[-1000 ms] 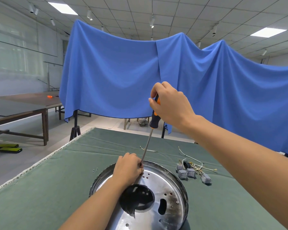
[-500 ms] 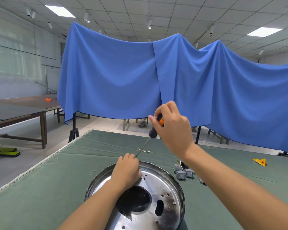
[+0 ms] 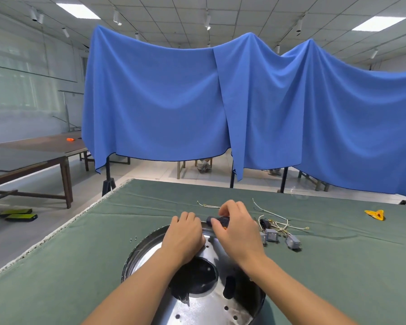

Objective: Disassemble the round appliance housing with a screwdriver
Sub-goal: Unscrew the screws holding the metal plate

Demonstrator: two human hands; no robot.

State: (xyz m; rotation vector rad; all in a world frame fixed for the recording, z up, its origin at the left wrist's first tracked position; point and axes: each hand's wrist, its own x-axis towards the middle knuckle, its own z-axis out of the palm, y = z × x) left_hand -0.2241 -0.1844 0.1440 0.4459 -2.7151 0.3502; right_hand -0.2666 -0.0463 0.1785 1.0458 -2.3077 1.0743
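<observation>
The round metal housing [image 3: 150, 252] lies upside down on the green table [image 3: 80, 266], with a large dark round hole [image 3: 197, 280] in its shiny base. My left hand [image 3: 185, 235] rests on the housing's far rim, fingers curled; whether it holds anything is hidden. My right hand [image 3: 234, 231] grips the screwdriver [image 3: 218, 220] by its black and orange handle, low over the far rim beside my left hand. The shaft is hidden behind my hands.
Two small screws [image 3: 133, 239] lie on the cloth left of the housing. Loose wires [image 3: 279, 221] and grey switch blocks [image 3: 281, 238] lie to its right. A yellow scrap [image 3: 375, 214] sits far right. Blue drapes [image 3: 220, 109] hang behind the table.
My right hand has come down with the screwdriver from high above the housing to its far rim, next to my left hand. The left hand has stayed on the rim.
</observation>
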